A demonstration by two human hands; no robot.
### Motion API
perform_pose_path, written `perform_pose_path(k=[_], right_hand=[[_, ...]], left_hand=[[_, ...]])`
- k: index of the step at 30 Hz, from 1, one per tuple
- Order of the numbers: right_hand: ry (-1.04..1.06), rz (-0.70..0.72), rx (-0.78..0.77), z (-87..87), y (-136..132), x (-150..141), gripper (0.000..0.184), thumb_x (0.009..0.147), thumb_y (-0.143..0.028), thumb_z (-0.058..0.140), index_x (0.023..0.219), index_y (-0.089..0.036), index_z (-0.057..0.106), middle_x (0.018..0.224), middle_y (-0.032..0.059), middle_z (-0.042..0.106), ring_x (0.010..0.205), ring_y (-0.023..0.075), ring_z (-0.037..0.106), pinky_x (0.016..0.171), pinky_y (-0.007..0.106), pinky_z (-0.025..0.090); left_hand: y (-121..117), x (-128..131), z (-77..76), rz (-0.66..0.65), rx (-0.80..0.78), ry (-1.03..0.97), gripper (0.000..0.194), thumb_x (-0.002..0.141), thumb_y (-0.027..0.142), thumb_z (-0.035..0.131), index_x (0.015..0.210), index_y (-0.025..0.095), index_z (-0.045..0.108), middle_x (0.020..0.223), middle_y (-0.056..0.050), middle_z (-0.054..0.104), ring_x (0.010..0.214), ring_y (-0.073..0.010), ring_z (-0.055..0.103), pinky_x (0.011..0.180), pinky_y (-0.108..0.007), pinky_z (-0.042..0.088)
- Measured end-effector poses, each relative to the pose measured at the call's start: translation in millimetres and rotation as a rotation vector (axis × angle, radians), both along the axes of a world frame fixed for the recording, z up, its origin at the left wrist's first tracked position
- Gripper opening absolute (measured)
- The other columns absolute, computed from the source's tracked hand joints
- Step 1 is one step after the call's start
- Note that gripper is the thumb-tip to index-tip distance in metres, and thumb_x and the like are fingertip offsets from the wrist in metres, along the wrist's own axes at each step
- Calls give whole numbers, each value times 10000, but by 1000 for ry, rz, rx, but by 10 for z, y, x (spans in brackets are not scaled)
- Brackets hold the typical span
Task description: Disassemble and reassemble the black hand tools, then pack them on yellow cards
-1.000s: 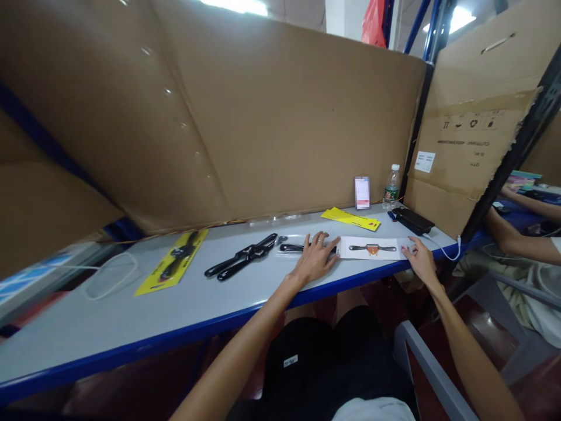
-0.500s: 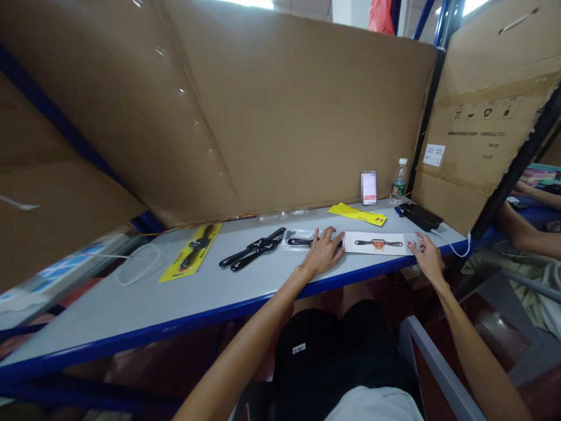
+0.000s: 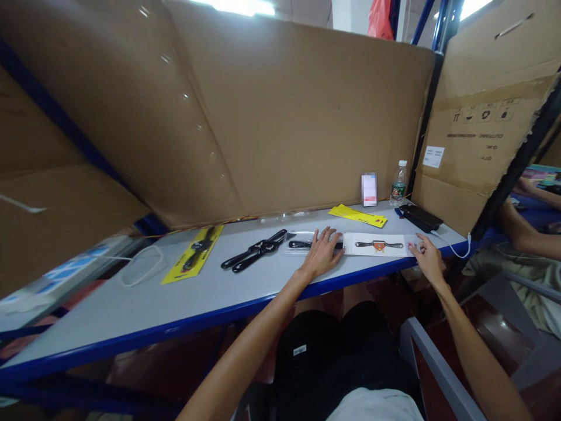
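My left hand [image 3: 323,255] lies spread over a clear plastic blister pack [image 3: 298,250] with a black spokeshave [image 3: 299,244] in it, partly hidden by the fingers. To the right, a white printed card [image 3: 350,244] picturing a spokeshave continues flat from under that hand. My right hand [image 3: 426,257] is at the card's right end, thumb by its edge, index finger apart from the thumb. Left of the pack, loose black spokeshaves [image 3: 254,251] lie side by side. Farther left is a spokeshave packed on a yellow card [image 3: 193,255].
Yellow cards [image 3: 357,215] lie at the back of the grey table [image 3: 144,307]. Behind them stand a lit phone [image 3: 369,190] and a water bottle [image 3: 398,184]. A black case [image 3: 421,217] with a white cable sits at the right. Cardboard walls [image 3: 307,128] enclose the table.
The view has shifted slightly. Both hands stay in nearly the same places on the pack and card, and the items on the table have not moved.
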State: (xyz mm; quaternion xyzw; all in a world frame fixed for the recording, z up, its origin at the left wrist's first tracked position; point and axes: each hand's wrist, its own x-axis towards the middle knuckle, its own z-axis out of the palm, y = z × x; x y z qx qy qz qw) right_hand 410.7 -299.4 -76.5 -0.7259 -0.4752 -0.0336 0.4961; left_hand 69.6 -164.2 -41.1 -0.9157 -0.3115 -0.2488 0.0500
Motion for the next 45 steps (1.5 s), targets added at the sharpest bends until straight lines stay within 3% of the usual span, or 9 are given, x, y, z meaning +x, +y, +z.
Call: perform_pose_path(k=[13, 16, 20, 22, 26, 32, 38, 42, 45], right_hand=[[-8, -1, -10, 7, -6, -17, 741, 838, -603, 512, 1355, -86, 635, 777, 45, 619, 640, 188, 503, 670, 322, 396], [-20, -12, -22, 12, -7, -21, 731, 845, -603, 502, 1347, -90, 641, 756, 38, 609, 639, 190, 498, 668, 319, 386], [-32, -22, -31, 9, -6, -22, 705, 851, -587, 503, 1340, -100, 647, 738, 28, 603, 634, 189, 498, 661, 316, 386], [-33, -15, -29, 9, -2, -12, 697, 854, -578, 501, 1338, -98, 645, 740, 29, 607, 631, 189, 503, 662, 318, 394], [-78, -33, -70, 54, 10, 31, 678, 847, -542, 511, 1333, -89, 646, 798, 56, 652, 669, 204, 546, 689, 326, 418], [-122, -89, -290, 212, 46, 118, 555, 830, -446, 600, 1294, -150, 673, 869, 64, 709, 779, 231, 626, 691, 309, 416], [-112, -137, -405, 324, 173, 171, 506, 871, -406, 614, 1308, -153, 649, 996, 94, 735, 941, 259, 666, 721, 304, 432], [-127, -139, -409, 408, 322, 45, 468, 887, -392, 618, 1273, -129, 662, 1047, 129, 743, 971, 264, 678, 776, 308, 462], [-146, -106, -422, 470, 423, -211, 446, 911, -375, 600, 1271, -120, 661, 1063, 138, 751, 1016, 263, 686, 828, 302, 475]], left_hand=[[-13, 4, 8, 25, 20, -19, 450, 986, 368, 508, 1417, 257, 578, 1528, -142, 488, 1512, -338, 310, 1239, -619, 184], [-21, -125, 85, 222, 55, -96, 464, 977, 347, 512, 1418, 211, 567, 1523, -184, 480, 1502, -365, 308, 1225, -620, 193], [-13, -479, 181, 615, 45, -206, 552, 970, 367, 510, 1465, 123, 488, 1461, -264, 487, 1367, -414, 433, 1097, -588, 362], [0, -643, 182, 709, -3, -190, 550, 971, 374, 504, 1450, 105, 489, 1353, -265, 552, 1267, -412, 499, 1018, -553, 422], [31, -770, 108, 695, -130, -180, 527, 961, 319, 522, 1442, 109, 479, 1187, -215, 624, 1136, -350, 573, 965, -472, 461], [129, -753, 2, 735, -146, -288, 508, 923, 308, 572, 1403, 153, 507, 1268, -217, 595, 1195, -361, 564, 967, -488, 469], [366, -804, -97, 649, -432, -436, 517, 892, 242, 604, 1382, 94, 534, 1005, -146, 734, 1008, -299, 688, 896, -378, 511], [421, -793, -113, 706, -478, -467, 347, 927, 253, 550, 1236, 125, 639, 1005, -141, 754, 1003, -304, 709, 852, -358, 513], [384, -780, -118, 708, -445, -463, 312, 970, 279, 478, 1178, 145, 670, 969, -134, 764, 1026, -307, 709, 863, -357, 497]])
